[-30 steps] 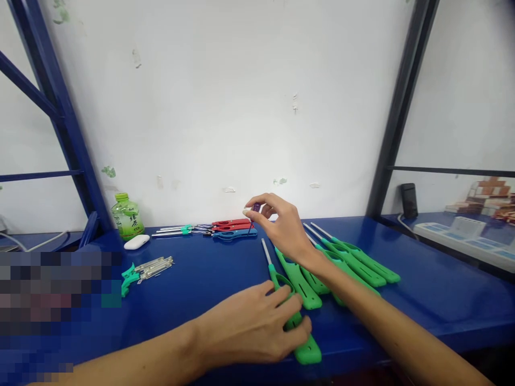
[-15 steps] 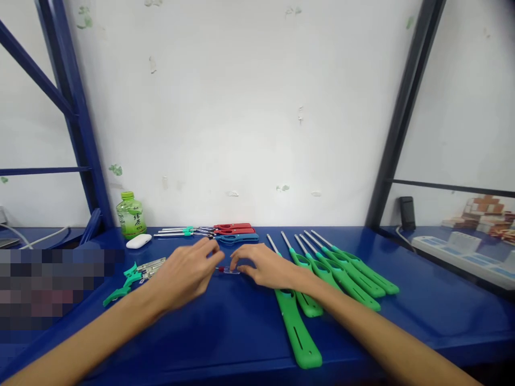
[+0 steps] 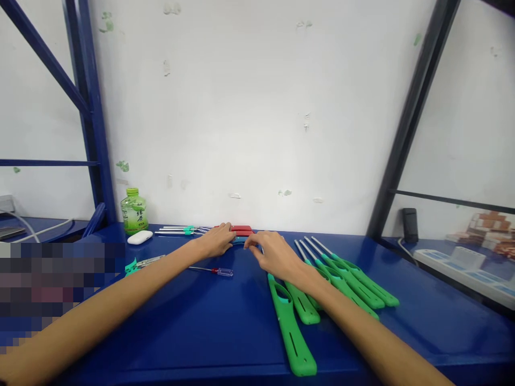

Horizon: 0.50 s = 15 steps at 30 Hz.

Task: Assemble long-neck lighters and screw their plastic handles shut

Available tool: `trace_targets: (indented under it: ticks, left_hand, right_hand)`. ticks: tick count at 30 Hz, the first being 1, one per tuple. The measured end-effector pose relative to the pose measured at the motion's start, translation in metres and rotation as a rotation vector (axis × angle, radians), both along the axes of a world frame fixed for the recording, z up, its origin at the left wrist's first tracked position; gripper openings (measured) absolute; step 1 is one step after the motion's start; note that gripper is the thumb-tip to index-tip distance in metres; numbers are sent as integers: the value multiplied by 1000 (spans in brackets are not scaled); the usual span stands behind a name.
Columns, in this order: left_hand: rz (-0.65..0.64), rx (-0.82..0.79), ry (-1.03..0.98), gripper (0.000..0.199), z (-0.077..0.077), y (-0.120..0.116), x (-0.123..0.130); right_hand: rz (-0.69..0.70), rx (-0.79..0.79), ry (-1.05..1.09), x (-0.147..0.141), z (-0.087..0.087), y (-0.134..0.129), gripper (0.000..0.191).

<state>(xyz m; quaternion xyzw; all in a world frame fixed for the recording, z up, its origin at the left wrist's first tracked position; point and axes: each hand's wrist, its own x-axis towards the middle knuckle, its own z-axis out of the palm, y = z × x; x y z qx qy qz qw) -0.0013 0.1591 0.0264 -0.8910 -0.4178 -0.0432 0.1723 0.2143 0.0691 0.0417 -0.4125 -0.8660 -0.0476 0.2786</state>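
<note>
My left hand [image 3: 219, 240] reaches to the back of the table, its fingers closed down over the handle of a blue long-necked lighter [image 3: 240, 240]. Directly behind lie red long-necked lighters [image 3: 241, 229], partly covered by that hand. My right hand [image 3: 271, 254] hovers by the end of the blue handle, fingers curved and apart with nothing visible in them. A screwdriver [image 3: 223, 272] with a clear handle and red collar lies nearer me. Under and beside my right forearm, several green long-necked lighters [image 3: 295, 338] are laid out side by side.
Green plastic pieces [image 3: 131, 267] and thin metal parts [image 3: 149, 261] lie on the left, partly behind my left forearm. A green bottle [image 3: 134, 212] and a white case [image 3: 140, 237] stand near the blue post [image 3: 93, 107]. White wall behind; power strip [image 3: 462, 268] at right.
Both hands have left the screwdriver, which now lies on the table. My left hand has moved back onto the blue lighter; my right hand has shifted slightly right and back.
</note>
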Motion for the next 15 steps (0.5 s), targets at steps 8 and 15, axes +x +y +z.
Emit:
trace_targets:
  ticks: [8, 15]
  left_hand:
    - [4, 78, -45, 21, 26, -39, -18]
    - [23, 146, -178, 25, 26, -126, -80]
  right_hand:
    - [-90, 71, 141, 4, 8, -1, 23]
    - [98, 26, 231, -5, 16, -18, 23]
